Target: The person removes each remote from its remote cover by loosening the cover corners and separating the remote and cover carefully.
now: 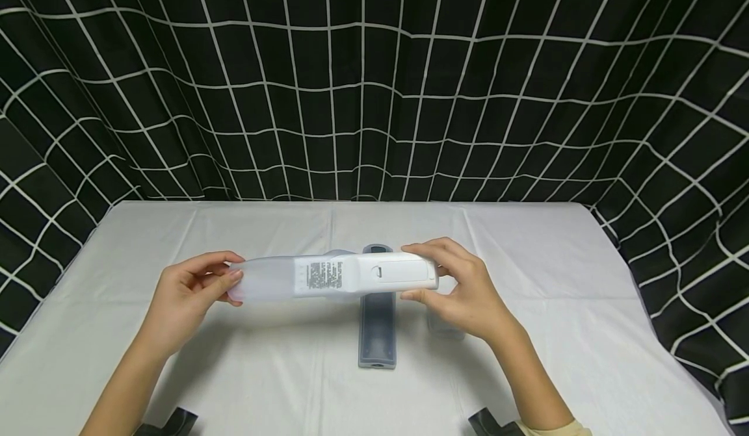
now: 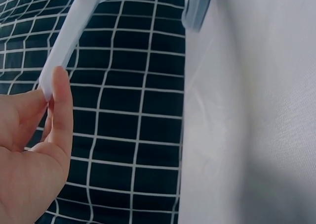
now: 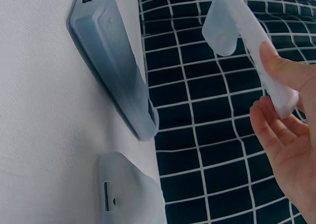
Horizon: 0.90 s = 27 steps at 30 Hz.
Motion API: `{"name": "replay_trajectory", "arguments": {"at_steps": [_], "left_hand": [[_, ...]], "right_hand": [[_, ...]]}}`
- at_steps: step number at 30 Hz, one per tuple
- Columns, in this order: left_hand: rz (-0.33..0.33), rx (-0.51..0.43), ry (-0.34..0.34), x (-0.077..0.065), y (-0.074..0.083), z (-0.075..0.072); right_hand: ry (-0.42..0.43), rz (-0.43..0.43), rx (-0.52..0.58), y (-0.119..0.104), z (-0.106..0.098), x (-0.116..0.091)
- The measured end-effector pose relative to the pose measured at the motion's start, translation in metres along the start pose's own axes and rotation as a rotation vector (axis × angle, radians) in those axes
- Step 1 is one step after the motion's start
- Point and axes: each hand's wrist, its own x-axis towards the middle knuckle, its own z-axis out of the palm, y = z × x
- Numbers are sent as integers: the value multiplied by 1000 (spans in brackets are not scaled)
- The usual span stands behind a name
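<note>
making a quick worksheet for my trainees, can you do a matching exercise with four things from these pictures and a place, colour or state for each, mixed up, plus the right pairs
Column one
1. left hand
2. long blue-grey case
3. curtain
4. right hand

Column two
A. black with white grid lines
B. grips an end of the white remote
C. pinches the end of the translucent cover
D. lies on the white cloth

Right pairs: 1-C, 2-D, 3-A, 4-B
</note>
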Motion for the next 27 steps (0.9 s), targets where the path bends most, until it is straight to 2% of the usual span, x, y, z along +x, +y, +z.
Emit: {"name": "replay_trajectory", "arguments": {"at_steps": [3, 9, 14, 18, 20, 27], "left_hand": [[14, -3, 8, 1, -1, -1], [24, -76, 10, 2, -5, -3], [-23, -4, -61, 0, -6, -5], [-37, 4, -114, -1, -5, -3], [-48, 15, -122, -1, -4, -1], [-82, 168, -120, -3, -5, 9]], "right_hand": [[3, -7, -2, 1, -1, 0], [13, 10, 2, 3, -5, 0], [4, 16, 17, 3, -6, 0], [0, 18, 51, 4, -7, 0], [-5, 24, 70, 3, -8, 0], [-68, 37, 120, 1, -4, 0]]}}
